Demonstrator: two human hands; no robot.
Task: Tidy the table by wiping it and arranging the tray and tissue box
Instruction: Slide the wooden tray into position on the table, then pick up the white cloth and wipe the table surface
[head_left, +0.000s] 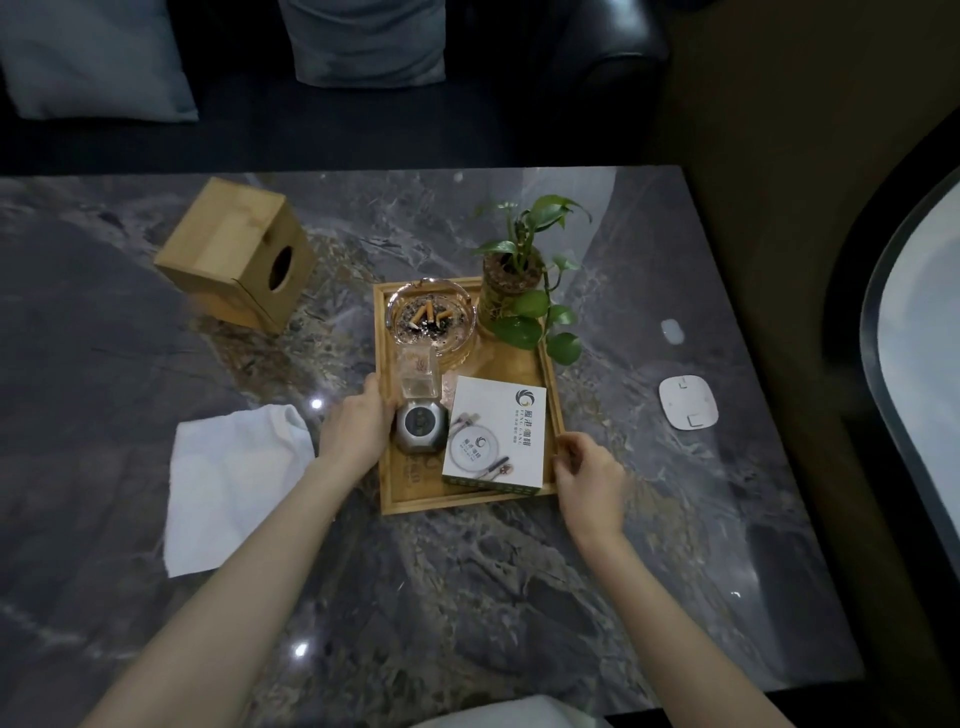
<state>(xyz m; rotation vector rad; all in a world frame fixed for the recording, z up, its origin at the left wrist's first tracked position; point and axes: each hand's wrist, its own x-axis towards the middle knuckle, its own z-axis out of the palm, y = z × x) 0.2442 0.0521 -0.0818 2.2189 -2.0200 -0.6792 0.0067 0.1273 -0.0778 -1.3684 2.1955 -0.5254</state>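
A wooden tray (410, 503) lies on the dark marble table (467, 597), right of centre. It carries a glass ashtray (432, 316) with cigarette butts, a potted green plant (511, 280), a clear glass holder, a round metal gadget (420, 427) and a white printed box (496, 434). My left hand (356, 423) grips the tray's left rim. My right hand (589, 475) holds its right rim near the front corner. A wooden tissue box (236, 252) lies tipped on its side at the back left. A white cloth (228, 483) lies flat to the left of the tray.
A white square coaster-like disc (688, 401) and a small pale tag (672, 331) lie on the table's right side. Dark sofa with grey cushions (93, 57) stands behind the table. A second pale rounded tabletop (924, 332) sits at far right.
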